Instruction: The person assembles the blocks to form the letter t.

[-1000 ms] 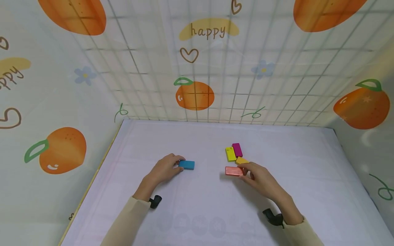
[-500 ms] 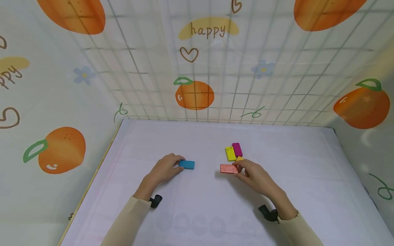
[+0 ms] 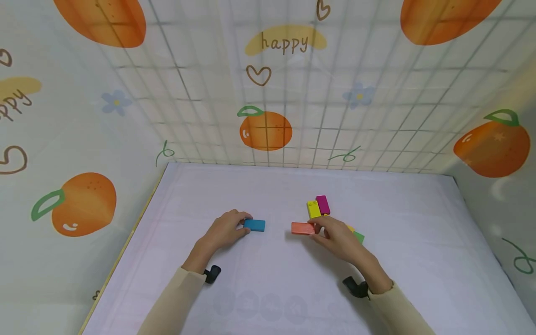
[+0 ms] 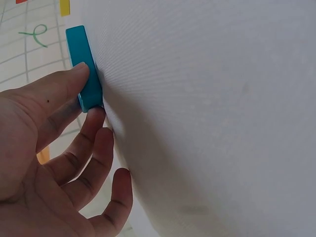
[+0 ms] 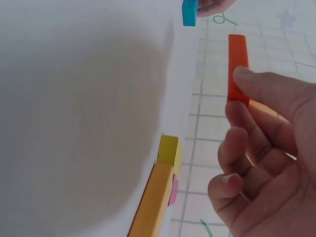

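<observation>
In the head view my left hand [image 3: 226, 229] pinches one end of a blue rectangular block [image 3: 254, 225], which lies on the white table. The left wrist view shows the thumb against this blue block [image 4: 83, 54], with the other fingers bent below. My right hand [image 3: 338, 236] pinches the right end of a red block [image 3: 300, 228] between thumb and fingers. That red block [image 5: 238, 52] is held above the tabletop, its shadow below it. A gap separates the two blocks.
Behind my right hand, a yellow block [image 3: 313, 209] and a magenta block [image 3: 323, 204] lie side by side. An orange-yellow block [image 5: 152, 200] and a green block [image 3: 358, 237] are partly hidden by that hand in the head view. A patterned cloth wall [image 3: 201, 116] rises behind the table.
My right hand has carried the red block leftward, closer to the blue block. The green block has come into sight behind that hand. My left hand has stayed in place.
</observation>
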Action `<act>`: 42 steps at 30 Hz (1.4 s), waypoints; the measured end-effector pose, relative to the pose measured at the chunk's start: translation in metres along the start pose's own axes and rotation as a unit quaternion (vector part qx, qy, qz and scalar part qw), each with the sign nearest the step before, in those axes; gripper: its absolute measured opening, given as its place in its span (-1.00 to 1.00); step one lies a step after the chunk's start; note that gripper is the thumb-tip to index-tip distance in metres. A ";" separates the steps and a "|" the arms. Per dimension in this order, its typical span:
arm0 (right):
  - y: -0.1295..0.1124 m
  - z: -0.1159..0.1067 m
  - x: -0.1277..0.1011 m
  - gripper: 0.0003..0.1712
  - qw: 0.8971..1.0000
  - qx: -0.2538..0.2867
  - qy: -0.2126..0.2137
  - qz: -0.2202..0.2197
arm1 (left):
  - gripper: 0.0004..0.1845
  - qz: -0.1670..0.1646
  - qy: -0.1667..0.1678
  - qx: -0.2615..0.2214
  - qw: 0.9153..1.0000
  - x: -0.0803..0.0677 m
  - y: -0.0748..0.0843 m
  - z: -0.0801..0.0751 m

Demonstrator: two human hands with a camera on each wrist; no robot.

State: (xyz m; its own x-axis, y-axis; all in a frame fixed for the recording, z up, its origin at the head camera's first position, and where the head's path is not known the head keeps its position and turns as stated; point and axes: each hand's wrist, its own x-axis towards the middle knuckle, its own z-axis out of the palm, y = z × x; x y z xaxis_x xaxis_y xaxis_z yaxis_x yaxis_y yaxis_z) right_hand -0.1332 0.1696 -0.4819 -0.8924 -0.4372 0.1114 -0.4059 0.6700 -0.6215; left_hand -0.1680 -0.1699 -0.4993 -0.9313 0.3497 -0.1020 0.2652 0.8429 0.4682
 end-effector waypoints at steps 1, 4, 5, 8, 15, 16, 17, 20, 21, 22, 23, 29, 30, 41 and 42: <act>0.000 0.001 0.001 -0.58 1.000 0.003 0.000 0.000 | -0.61 0.000 -0.001 0.000 1.000 0.000 0.000 0.000; 0.000 0.004 0.005 -0.58 1.000 0.008 0.000 -0.005 | -0.62 0.001 -0.002 0.001 1.000 0.000 0.000 0.000; -0.001 0.005 0.007 -0.58 1.000 0.009 -0.001 -0.008 | -0.62 0.001 -0.003 0.001 1.000 0.000 -0.001 0.001; -0.001 0.008 0.012 -0.60 1.000 0.013 -0.005 -0.017 | -0.62 0.000 -0.003 -0.001 1.000 0.000 -0.001 0.001; -0.005 0.016 0.024 -0.61 0.999 0.034 -0.025 -0.001 | -0.62 -0.004 -0.004 -0.008 1.000 0.000 -0.002 0.001; -0.005 0.018 0.027 -0.61 0.999 0.035 -0.027 0.000 | -0.62 -0.005 -0.006 -0.008 1.000 0.000 -0.002 0.001; -0.005 0.020 0.029 -0.60 0.999 0.036 -0.028 0.001 | -0.62 -0.006 -0.007 -0.009 1.000 0.000 -0.002 0.001; -0.006 0.026 0.035 -0.60 0.999 0.044 -0.030 0.006 | -0.61 -0.010 -0.012 -0.009 1.000 0.000 -0.001 0.000; -0.007 0.028 0.037 -0.60 0.998 0.048 -0.031 0.008 | -0.61 -0.012 -0.013 -0.009 1.000 0.000 0.000 0.000; -0.007 0.030 0.039 -0.59 0.998 0.048 -0.031 0.009 | -0.61 -0.013 -0.014 -0.009 1.000 0.000 0.000 0.000; -0.007 0.032 0.041 -0.59 0.998 0.049 -0.033 0.012 | -0.61 -0.014 -0.014 -0.009 1.000 0.000 0.000 0.000; -0.009 0.041 0.048 -0.59 0.998 0.052 -0.046 0.010 | -0.62 -0.014 -0.013 -0.009 1.000 0.000 0.000 0.001; -0.010 0.042 0.049 -0.59 0.997 0.053 -0.047 0.010 | -0.62 -0.013 -0.013 -0.009 1.000 0.000 -0.001 0.001; -0.011 0.053 0.058 -0.62 0.995 0.063 -0.071 0.023 | -0.62 -0.012 -0.014 -0.004 1.000 0.001 -0.001 0.000; -0.011 0.054 0.059 -0.63 0.995 0.063 -0.072 0.026 | -0.62 -0.011 -0.013 -0.004 1.000 0.001 -0.001 0.000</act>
State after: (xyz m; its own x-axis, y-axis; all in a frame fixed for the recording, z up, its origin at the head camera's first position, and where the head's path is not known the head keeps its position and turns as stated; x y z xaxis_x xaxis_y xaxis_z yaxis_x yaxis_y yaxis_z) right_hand -0.1707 0.1043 -0.5108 -0.8702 -0.4918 -0.0293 -0.3243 0.6167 -0.7173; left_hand -0.1694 -0.1706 -0.5003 -0.9299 0.3423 -0.1344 0.2436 0.8472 0.4721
